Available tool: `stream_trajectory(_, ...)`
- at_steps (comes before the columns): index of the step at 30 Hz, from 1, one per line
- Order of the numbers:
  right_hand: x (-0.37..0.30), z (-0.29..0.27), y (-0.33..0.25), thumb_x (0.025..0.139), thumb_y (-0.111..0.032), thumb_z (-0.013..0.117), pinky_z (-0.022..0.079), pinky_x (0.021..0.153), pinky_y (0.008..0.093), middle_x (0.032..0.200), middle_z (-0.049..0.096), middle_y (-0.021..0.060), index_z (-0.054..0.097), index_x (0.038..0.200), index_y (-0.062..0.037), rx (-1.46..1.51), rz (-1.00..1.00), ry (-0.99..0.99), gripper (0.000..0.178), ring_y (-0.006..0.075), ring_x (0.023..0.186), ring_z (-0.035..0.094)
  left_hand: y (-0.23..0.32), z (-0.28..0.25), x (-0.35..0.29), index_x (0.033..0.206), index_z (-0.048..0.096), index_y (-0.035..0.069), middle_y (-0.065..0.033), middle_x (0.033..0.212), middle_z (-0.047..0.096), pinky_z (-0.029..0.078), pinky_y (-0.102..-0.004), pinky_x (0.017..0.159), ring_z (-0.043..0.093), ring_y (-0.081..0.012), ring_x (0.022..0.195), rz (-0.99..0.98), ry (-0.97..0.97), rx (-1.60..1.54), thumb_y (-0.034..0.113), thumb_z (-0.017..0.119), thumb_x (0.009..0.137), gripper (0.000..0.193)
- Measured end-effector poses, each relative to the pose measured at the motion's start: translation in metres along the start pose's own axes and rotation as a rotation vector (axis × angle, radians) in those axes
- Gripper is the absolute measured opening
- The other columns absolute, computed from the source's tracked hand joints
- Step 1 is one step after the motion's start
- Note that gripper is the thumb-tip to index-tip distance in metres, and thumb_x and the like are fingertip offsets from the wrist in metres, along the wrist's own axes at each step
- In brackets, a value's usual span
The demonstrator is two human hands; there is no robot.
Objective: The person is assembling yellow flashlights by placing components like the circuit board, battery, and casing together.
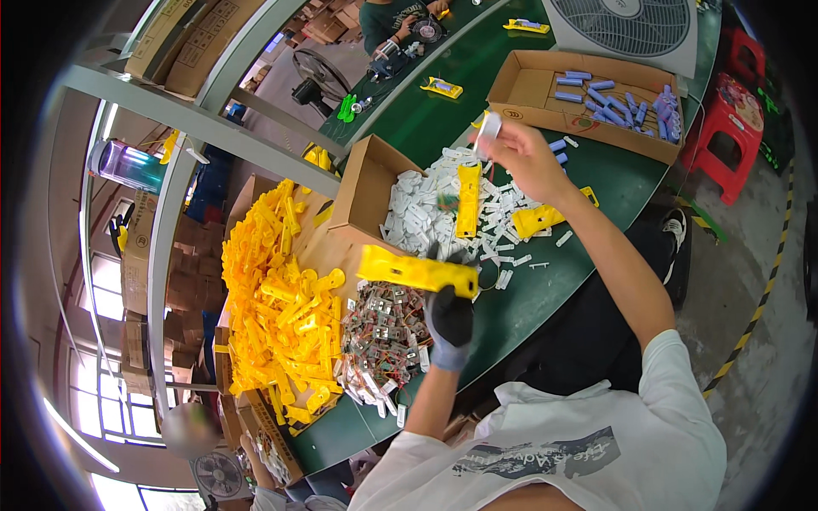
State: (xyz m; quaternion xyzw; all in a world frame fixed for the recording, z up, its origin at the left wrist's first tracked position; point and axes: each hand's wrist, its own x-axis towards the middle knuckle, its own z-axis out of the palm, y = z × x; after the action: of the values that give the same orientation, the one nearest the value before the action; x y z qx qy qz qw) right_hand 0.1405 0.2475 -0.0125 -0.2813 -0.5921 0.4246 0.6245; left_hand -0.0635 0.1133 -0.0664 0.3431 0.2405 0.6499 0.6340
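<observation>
My left hand (452,319), in a dark glove, is closed round a yellow plastic housing (413,271), held over the table edge of the parts heaps. Farther up, my bare right hand (530,162) pinches a small white plastic piece (488,130) above a spread of similar white pieces (417,204). Between the hands, another yellow housing (468,202) lies on those pieces. A further yellow housing (537,221) rests below my right wrist. Beside my left hand is a heap of small circuit boards with wires (383,319).
A large heap of yellow housings (277,315) covers the left side. An open cardboard box (545,115) with purple battery cells (609,106) sits at the far right, by a box fan (626,30). A red stool (728,140) stands beyond. Another person's hand (407,27) works across the table.
</observation>
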Motion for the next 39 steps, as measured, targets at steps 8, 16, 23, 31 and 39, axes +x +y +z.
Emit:
stream_trajectory(8,-0.007,-0.004,-0.023,0.094,-0.024,0.057,0.046,0.067,0.0245,0.09,0.066,0.0046,0.059,0.106,-0.0021,0.324,0.033,-0.029,0.025,0.0087,0.073,0.059,0.04,0.054,0.096,0.143,0.031,0.004,-0.0209,0.138,0.046,0.032,-0.0548,0.109,0.044,-0.0319,0.13,0.281,-0.177,0.231,0.001,0.052,0.083,0.063)
stream_trajectory(16,-0.04,-0.001,-0.015,0.086,-0.025,0.065,0.043,0.055,0.0327,0.065,0.062,0.0122,0.069,0.099,-0.0002,-0.24,0.265,-0.12,0.028,0.0182,0.056,0.056,0.018,0.054,0.108,0.14,0.035,0.0,-0.0158,0.139,0.045,0.031,-0.0365,0.109,0.044,-0.0258,0.129,0.284,-0.363,0.528,-0.005,0.052,0.085,0.058)
stream_trajectory(23,-0.044,0.007,-0.018,0.085,-0.025,0.066,0.043,0.052,0.0346,0.06,0.061,0.0144,0.07,0.089,0.0007,-0.315,0.249,0.034,0.026,0.0236,0.051,0.059,0.017,0.052,0.092,0.133,0.045,-0.002,-0.0162,0.134,0.05,0.036,-0.0341,0.105,0.049,-0.025,0.122,0.161,-0.278,0.794,-0.001,0.054,0.085,0.049)
stream_trajectory(31,-0.051,0.002,-0.032,0.074,-0.013,0.076,0.045,0.053,0.0231,0.062,0.063,0.0093,0.061,0.108,0.0127,-0.029,0.485,-0.133,0.046,0.0099,0.056,0.06,0.015,0.03,0.089,0.125,0.053,0.001,-0.0123,0.123,0.058,0.043,-0.0298,0.093,0.056,-0.0169,0.11,-0.028,-0.203,0.603,0.012,0.063,0.088,0.041)
stream_trajectory(39,-0.059,0.008,-0.023,0.066,-0.002,0.082,0.044,0.056,0.0179,0.07,0.062,0.0016,0.059,0.115,0.004,0.358,0.468,0.016,0.054,0.0044,0.062,0.058,-0.005,0.064,0.076,0.13,0.046,0.002,-0.0121,0.131,0.051,0.043,-0.0353,0.096,0.053,-0.024,0.115,-0.175,-0.13,0.076,0.021,0.05,0.098,0.037)
